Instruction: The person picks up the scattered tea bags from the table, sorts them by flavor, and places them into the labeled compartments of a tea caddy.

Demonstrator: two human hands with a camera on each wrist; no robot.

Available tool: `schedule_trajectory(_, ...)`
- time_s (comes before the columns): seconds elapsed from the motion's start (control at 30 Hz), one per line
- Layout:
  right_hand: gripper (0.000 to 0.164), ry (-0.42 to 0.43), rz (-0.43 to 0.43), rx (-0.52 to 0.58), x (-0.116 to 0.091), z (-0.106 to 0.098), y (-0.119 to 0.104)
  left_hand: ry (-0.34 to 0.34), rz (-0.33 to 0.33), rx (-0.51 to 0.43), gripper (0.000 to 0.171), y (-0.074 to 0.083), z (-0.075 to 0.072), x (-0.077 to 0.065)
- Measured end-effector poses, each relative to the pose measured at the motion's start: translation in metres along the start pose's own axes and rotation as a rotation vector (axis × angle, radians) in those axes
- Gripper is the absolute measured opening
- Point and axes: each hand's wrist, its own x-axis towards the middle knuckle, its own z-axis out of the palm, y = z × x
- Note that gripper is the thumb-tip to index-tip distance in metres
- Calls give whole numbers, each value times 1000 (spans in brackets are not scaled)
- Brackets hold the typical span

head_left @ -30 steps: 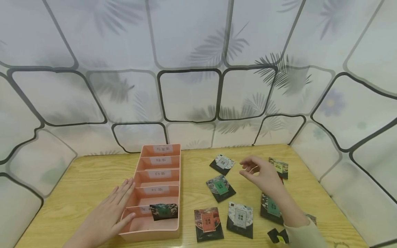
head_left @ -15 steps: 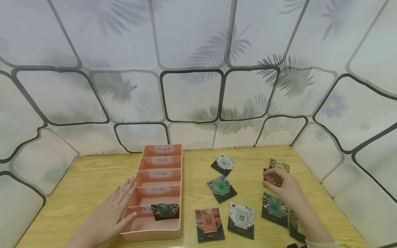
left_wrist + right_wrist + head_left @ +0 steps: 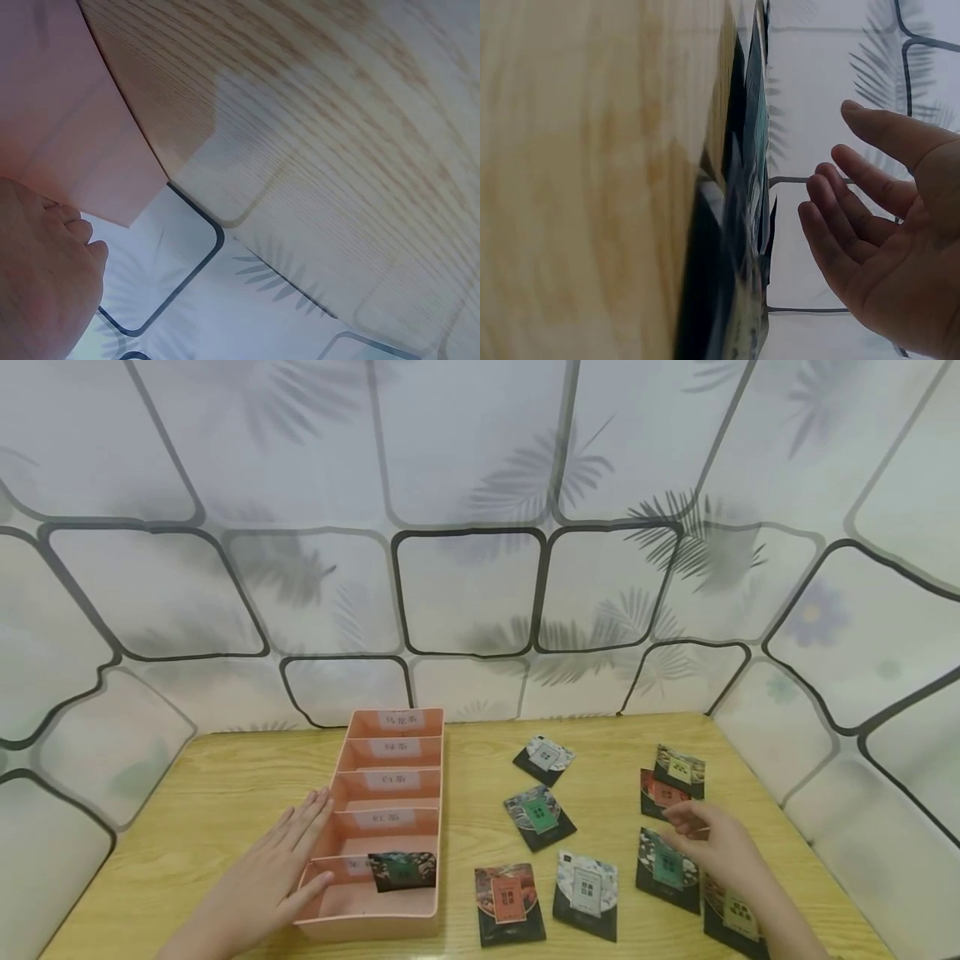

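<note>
My left hand lies with straight fingers along the left side of a long pink divided box. In the left wrist view its curved edge shows beside the pink wall. Inside the nearest compartment leans a dark tea sachet with a green label. Loosely bent and holding nothing, my right hand hovers over the right-hand sachets. Closest to it are a green-labelled sachet, a red-labelled one partly under a yellow-labelled one, and another yellow-labelled sachet, partly hidden by my forearm.
Mid-table lie a white-labelled sachet, a green-labelled one, a red-labelled one and a second white-labelled one. Paper labels mark the box's compartments. A patterned curtain closes off the table's back and sides.
My right hand has moved right and toward me, from beside the far white-labelled sachet to above the right-hand sachets, uncovering the red-labelled one. The left hand has stayed on the box.
</note>
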Motion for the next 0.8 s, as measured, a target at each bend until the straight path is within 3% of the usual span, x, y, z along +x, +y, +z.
schedule_trajectory(0.17, 43, -6, -10, -20, -2, 1, 8, 1, 2, 3, 84, 0, 0, 1)
schedule_trajectory(0.5, 57, -128, -58, -10, 3, 3, 21, -4, 2, 1, 83, 0, 1, 1)
schedule_trajectory(0.8, 64, -184, -87, -14, 4, 6, 28, -5, 1, -2, 82, 0, 1, 1)
